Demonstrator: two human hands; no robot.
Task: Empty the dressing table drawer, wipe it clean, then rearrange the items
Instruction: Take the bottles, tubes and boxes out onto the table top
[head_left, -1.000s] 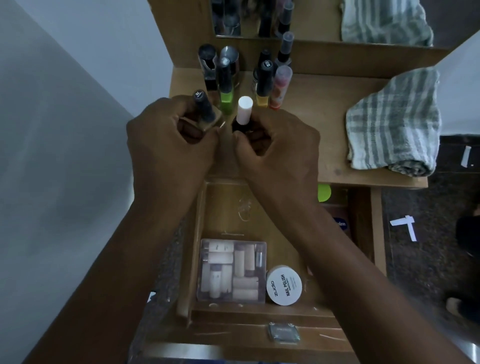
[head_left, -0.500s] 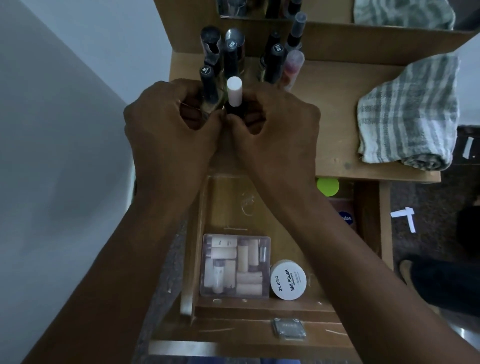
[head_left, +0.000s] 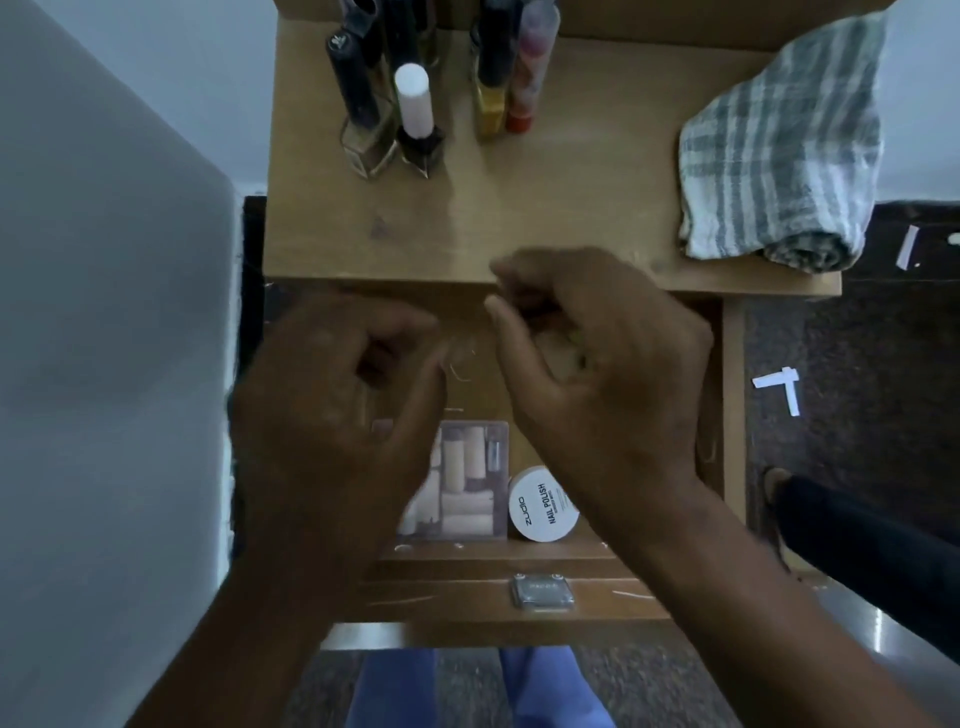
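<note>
Over the open drawer (head_left: 730, 395), both hands (loosely curled) hold nothing.

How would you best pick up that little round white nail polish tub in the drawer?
Grip the round white nail polish tub by its curved rim, coming from above. It lies lid-up with the clear plastic box close on its left and the drawer front just behind.

Wood, cloth, glass and plastic

Matt wooden surface (head_left: 571, 197) and drawer (head_left: 732, 415); beside the drawer's metal handle (head_left: 543, 592), a clear plastic box (head_left: 467, 483). Woven checked cloth (head_left: 784, 156), glossy glass bottles (head_left: 374, 130) above.
</note>
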